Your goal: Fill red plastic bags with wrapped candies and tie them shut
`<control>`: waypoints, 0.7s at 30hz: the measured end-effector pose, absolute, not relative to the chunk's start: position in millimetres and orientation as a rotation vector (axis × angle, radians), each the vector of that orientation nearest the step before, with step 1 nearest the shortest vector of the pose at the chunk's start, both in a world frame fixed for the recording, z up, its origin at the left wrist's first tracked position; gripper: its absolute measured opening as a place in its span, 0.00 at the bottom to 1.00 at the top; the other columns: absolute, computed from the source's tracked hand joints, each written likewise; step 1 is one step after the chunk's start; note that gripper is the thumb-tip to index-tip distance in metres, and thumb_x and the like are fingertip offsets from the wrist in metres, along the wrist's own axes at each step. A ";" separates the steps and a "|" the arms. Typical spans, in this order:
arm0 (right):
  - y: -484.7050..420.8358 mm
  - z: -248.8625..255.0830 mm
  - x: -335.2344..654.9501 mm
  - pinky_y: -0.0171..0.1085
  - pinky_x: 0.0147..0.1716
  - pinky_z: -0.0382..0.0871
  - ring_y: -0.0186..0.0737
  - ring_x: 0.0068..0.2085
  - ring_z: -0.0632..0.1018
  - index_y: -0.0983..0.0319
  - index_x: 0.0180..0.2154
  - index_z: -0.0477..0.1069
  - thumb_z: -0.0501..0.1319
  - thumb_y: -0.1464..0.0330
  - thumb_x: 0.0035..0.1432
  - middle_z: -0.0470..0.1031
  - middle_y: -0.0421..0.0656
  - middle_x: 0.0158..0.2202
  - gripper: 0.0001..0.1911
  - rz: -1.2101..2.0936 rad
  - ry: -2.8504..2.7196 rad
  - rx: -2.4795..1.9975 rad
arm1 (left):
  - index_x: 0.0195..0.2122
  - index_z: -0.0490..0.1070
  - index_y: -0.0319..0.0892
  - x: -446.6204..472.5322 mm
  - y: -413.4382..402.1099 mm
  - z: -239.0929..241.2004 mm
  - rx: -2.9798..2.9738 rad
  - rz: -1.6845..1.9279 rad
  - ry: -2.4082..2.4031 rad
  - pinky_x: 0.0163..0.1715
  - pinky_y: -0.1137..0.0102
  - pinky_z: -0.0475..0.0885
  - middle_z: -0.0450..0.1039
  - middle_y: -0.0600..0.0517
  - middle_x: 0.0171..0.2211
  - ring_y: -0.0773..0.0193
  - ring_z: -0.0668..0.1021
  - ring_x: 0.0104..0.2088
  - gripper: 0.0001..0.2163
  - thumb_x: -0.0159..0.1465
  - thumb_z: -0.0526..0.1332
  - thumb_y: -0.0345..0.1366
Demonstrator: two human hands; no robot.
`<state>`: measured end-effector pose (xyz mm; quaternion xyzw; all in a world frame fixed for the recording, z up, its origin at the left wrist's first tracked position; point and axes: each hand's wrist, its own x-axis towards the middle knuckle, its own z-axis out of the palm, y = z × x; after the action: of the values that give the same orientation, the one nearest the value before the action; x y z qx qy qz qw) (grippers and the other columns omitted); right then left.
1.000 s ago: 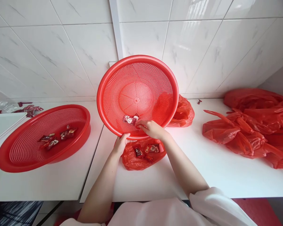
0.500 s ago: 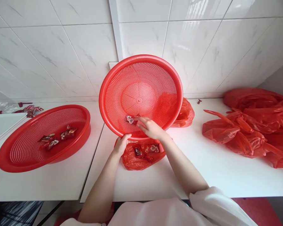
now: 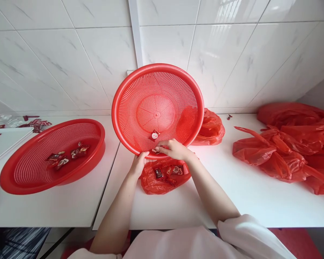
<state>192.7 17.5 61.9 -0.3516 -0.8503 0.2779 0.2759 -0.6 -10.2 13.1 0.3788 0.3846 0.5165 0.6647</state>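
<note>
A large red plastic colander (image 3: 175, 82) is tilted towards me, its lower rim above an open red plastic bag (image 3: 151, 185). My left hand (image 3: 139, 163) is closed on the colander's lower rim, thumb on top. Inside the colander, my right hand (image 3: 175, 149) has its fingers curled over a small wrapped candy (image 3: 155, 151) near that rim; the fingers partly hide it. Another wrapped candy (image 3: 154, 135) with a round pale label rests on the mesh just above. Several candies in red wrappers (image 3: 176, 169) lie in the bag.
A second red colander (image 3: 24, 172) on the left holds several wrapped candies. Beyond it are a white tray (image 3: 10, 144) and loose packets (image 3: 37, 125). A red bag (image 3: 212, 131) is behind the tilted colander; a heap of red bags (image 3: 288, 151) lies at right.
My right hand has moved down towards the lower rim, with a candy at its fingertips. A candy with a round label now shows above it. The tilted colander has shifted slightly left.
</note>
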 end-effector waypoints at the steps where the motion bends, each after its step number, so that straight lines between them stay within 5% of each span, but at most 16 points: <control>1: 17.5 62.8 194.1 0.34 0.37 0.67 0.33 0.30 0.76 0.60 0.35 0.76 0.52 0.60 0.67 0.78 0.39 0.30 0.17 0.747 -2.276 -0.961 | 0.50 0.71 0.39 -1.2 -10.1 14.7 0.863 1.172 0.868 0.42 0.58 0.76 0.76 0.44 0.48 0.50 0.79 0.46 0.18 0.59 0.60 0.36; 5: 19.9 60.0 194.4 0.34 0.37 0.68 0.34 0.30 0.76 0.61 0.36 0.74 0.50 0.60 0.68 0.78 0.41 0.31 0.18 0.694 -2.172 -1.010 | 0.51 0.70 0.40 -2.2 -10.4 17.2 0.880 1.192 0.880 0.42 0.58 0.76 0.75 0.44 0.49 0.51 0.79 0.46 0.19 0.58 0.60 0.36; 8: 24.8 51.2 190.9 0.40 0.49 0.67 0.41 0.48 0.76 0.61 0.46 0.73 0.51 0.63 0.67 0.77 0.46 0.47 0.15 0.542 -2.141 -0.995 | 0.49 0.70 0.40 -0.2 -11.7 13.4 0.870 1.159 0.913 0.41 0.59 0.77 0.76 0.45 0.48 0.51 0.79 0.45 0.17 0.58 0.61 0.36; 13: 33.0 30.4 187.1 0.54 0.61 0.56 0.49 0.67 0.56 0.59 0.59 0.64 0.55 0.59 0.64 0.55 0.49 0.66 0.24 0.433 -2.236 -1.096 | 0.43 0.73 0.42 6.0 -14.5 1.2 0.885 1.157 1.003 0.42 0.61 0.76 0.76 0.47 0.47 0.52 0.79 0.45 0.13 0.57 0.63 0.37; 21: 22.2 48.0 195.1 0.45 0.53 0.67 0.43 0.50 0.77 0.56 0.54 0.70 0.53 0.60 0.66 0.76 0.45 0.51 0.19 0.742 -2.326 -1.047 | 0.51 0.69 0.39 -0.1 -8.4 7.3 0.857 1.196 0.913 0.42 0.58 0.76 0.77 0.45 0.45 0.52 0.79 0.45 0.20 0.57 0.61 0.37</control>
<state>195.1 22.2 48.0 -0.3827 -0.8499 0.2710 0.2402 -0.1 -8.4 7.3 0.3768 0.4014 0.5262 0.6481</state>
